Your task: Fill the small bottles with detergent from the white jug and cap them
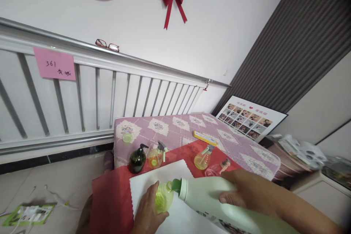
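Note:
My left hand (148, 208) is wrapped around a small clear yellow-green bottle (163, 199) that has no pump on it. My right hand (237, 193) grips a large pale green detergent jug (203, 190), tipped onto its side. The jug's green spout (176, 185) meets the small bottle's mouth; whether liquid is flowing I cannot make out. Beneath both lies a white sheet (153, 175) on a red cloth (109, 190). Behind them stand a dark green pump bottle (137, 159), a clear spray bottle (155, 156) and a yellowish spray bottle (202, 159). A pinkish bottle (214, 170) is near my right hand.
A flowered pink cloth (178, 122) covers the table, with a yellow-edged box (204, 138) and a round green lid (127, 138) on it. A white radiator (137, 91) runs along the wall. A photo board (246, 117) leans at the right. Cables (55, 197) lie on the floor.

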### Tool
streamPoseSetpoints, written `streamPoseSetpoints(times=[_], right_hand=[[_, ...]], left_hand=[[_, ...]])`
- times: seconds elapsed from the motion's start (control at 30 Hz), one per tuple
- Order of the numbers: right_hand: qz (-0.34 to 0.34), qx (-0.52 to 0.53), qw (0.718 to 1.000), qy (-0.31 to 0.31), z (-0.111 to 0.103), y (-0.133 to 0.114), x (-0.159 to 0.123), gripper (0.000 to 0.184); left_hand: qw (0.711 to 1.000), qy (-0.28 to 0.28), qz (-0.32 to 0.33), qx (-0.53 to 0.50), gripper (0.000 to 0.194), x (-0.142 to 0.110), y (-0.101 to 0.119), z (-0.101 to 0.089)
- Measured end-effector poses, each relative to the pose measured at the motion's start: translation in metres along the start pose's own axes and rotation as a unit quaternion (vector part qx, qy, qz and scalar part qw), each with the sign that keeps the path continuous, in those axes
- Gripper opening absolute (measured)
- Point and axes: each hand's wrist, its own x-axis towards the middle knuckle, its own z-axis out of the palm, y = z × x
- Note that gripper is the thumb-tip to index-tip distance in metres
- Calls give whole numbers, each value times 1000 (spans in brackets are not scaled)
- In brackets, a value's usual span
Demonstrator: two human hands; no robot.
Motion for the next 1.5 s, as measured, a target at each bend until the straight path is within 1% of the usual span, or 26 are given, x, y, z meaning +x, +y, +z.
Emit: streamPoseSetpoints(times=[0.1,0.13,0.37,0.53,0.67,0.77,0.9,1.1,1.3,1.5], right_hand=[[-1,18,998,-52,-2,-2,0,37],[1,21,998,-55,-3,-3,0,37],[10,26,998,-59,-7,-8,-1,36],[11,33,998,-55,-8,-11,-2,31],[32,28,997,-60,-12,-19,-4,26],[39,19,997,-61,-14,-22,-5,26],[36,5,997,-61,-14,-21,-5,31],[45,4,997,-62,-11,-19,-2,28],[45,5,997,-60,-9,-15,-1,31],[43,10,997,-67,-12,-18,-3,28]], left_hand=[[1000,-1,1,4,99,0,0,0],[1000,-2,1,3,100,0,0,-1],[1000,0,1,-8,99,-2,2,-3],[1000,-7,-4,-10,100,-3,5,-6],[1000,-12,-3,-8,99,-3,8,-9],[1000,-8,-1,-11,99,-3,7,-9],[1000,-8,4,-13,98,-4,4,-7],[1000,-5,5,-11,98,-2,0,-4],[999,10,29,-19,96,-2,-5,0],[1000,-2,15,-19,97,-2,-2,-2]])
